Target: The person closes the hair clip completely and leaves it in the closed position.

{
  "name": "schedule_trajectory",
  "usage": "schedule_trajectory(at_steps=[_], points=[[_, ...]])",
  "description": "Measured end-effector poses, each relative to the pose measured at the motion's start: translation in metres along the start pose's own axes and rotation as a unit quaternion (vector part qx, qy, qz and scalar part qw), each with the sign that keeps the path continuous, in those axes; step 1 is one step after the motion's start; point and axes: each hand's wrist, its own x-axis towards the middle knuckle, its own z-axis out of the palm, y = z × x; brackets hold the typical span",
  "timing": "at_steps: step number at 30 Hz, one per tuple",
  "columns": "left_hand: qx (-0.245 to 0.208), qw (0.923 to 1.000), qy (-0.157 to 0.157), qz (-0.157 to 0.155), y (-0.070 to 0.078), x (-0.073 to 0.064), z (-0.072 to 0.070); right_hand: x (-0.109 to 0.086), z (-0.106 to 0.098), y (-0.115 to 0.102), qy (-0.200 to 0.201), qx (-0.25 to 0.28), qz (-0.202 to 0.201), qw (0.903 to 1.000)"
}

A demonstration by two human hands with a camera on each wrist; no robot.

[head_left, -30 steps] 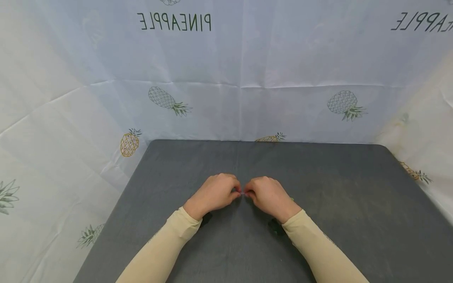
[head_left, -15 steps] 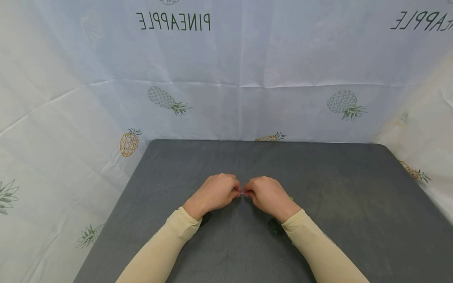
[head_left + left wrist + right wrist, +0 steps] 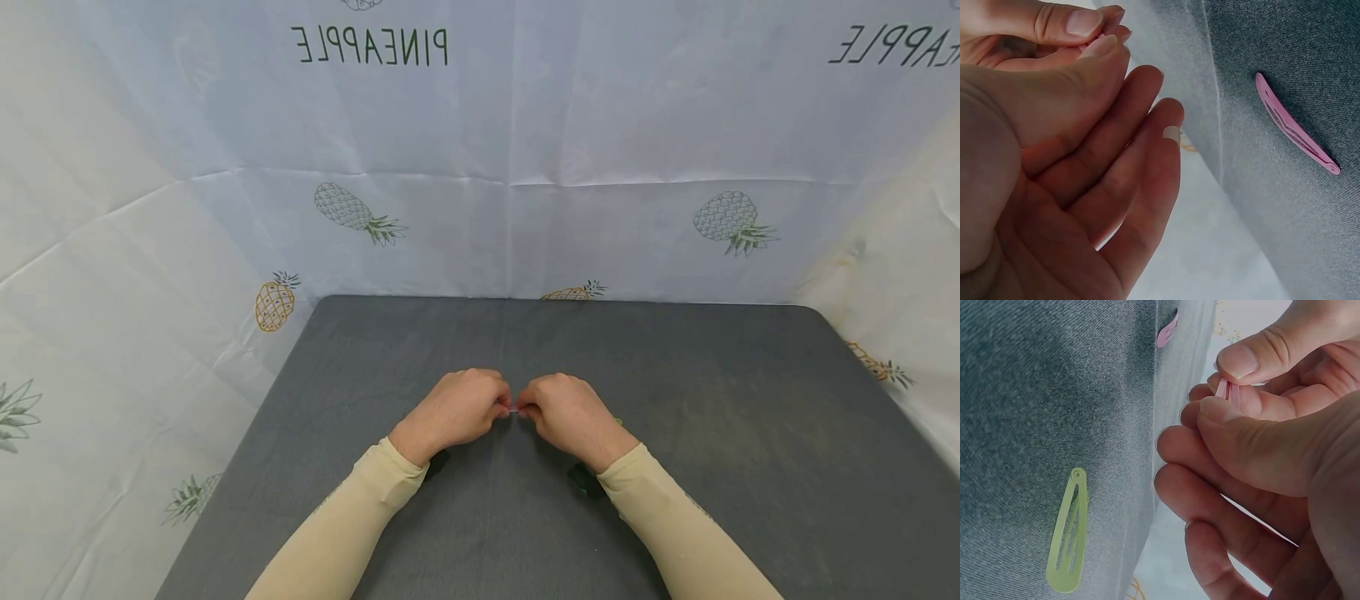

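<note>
Between both hands is a small light-pink snap hair clip [image 3: 1229, 392], mostly covered by fingers. My left hand [image 3: 459, 410] pinches one end with thumb and forefinger, and my right hand [image 3: 572, 414] pinches the other. In the left wrist view a second pink hair clip [image 3: 1291, 128] lies on the grey cloth, apart from the left hand. The right wrist view shows a green hair clip [image 3: 1057, 565] lying on the cloth, beside the right hand and not touched by it. Other fingers of both hands are loosely bent.
A dark grey cloth-covered table [image 3: 712, 417] spreads under the hands. White curtains [image 3: 480, 125] printed with pineapples stand behind it and at both sides. Dark objects [image 3: 585, 481] show partly under the wrists.
</note>
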Motion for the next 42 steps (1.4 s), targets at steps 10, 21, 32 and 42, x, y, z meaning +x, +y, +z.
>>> schedule_trajectory(at_steps=[10,21,32,42], points=[[0.000,1.0000,0.004,0.008,-0.0006,0.0003,-0.0002,-0.0008,-0.0005,0.0003,0.007,0.000,-0.011,0.9999],[0.004,0.9999,0.006,0.013,-0.0008,0.0002,-0.0007,0.0001,-0.0012,0.0004,0.004,0.002,-0.016,0.9999],[-0.003,0.9999,0.005,0.015,-0.0019,0.0001,-0.0002,0.0004,-0.0018,-0.0002,0.001,0.006,-0.025,0.9997],[0.005,0.9996,0.005,0.027,-0.0032,-0.0003,-0.0011,-0.0009,-0.0022,0.0001,0.002,0.011,-0.031,0.9995]])
